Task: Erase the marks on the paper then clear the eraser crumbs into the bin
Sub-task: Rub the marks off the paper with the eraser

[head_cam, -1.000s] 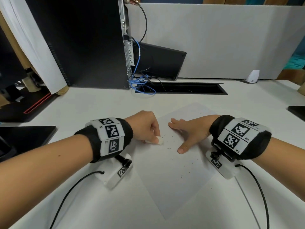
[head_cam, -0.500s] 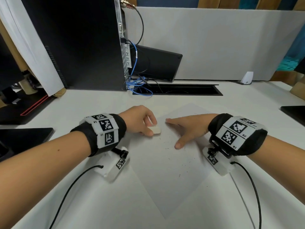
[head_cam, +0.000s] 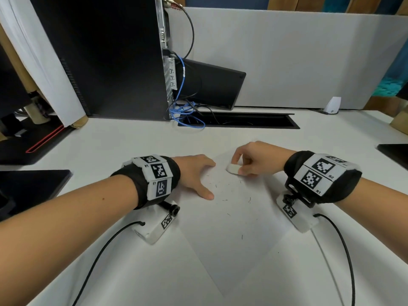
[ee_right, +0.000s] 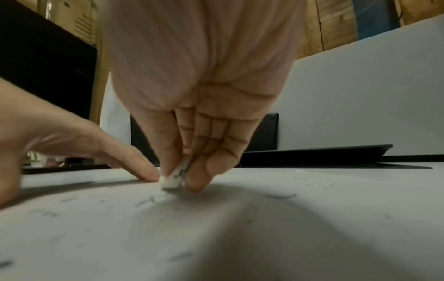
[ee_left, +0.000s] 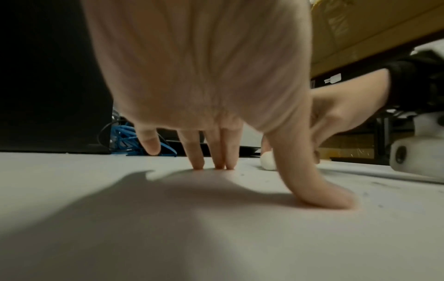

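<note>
A white sheet of paper point(head_cam: 231, 239) lies turned at an angle on the white desk, with thin dark eraser crumbs point(head_cam: 225, 199) scattered over its upper part. My right hand point(head_cam: 238, 166) pinches a small white eraser point(head_cam: 233, 168) between thumb and fingers, its lower end touching the paper point(ee_right: 264, 237) near the far corner. In the right wrist view the eraser point(ee_right: 174, 178) shows grey smudges. My left hand point(head_cam: 209, 180) rests on the sheet's left side, fingers point(ee_left: 216, 161) straight and thumb spread. No bin is in view.
A black computer tower point(head_cam: 110, 58) stands at the back left with blue cables point(head_cam: 185, 115) beside a cable slot point(head_cam: 242, 122). A dark panel point(head_cam: 212, 85) leans on the grey partition point(head_cam: 298, 62). Flat black items lie at the left point(head_cam: 28, 188) and right point(head_cam: 395, 151) edges.
The eraser passed from my left hand to my right. My right hand lifted off the sheet and now pinches it; my left hand let go and now rests flat on the paper.
</note>
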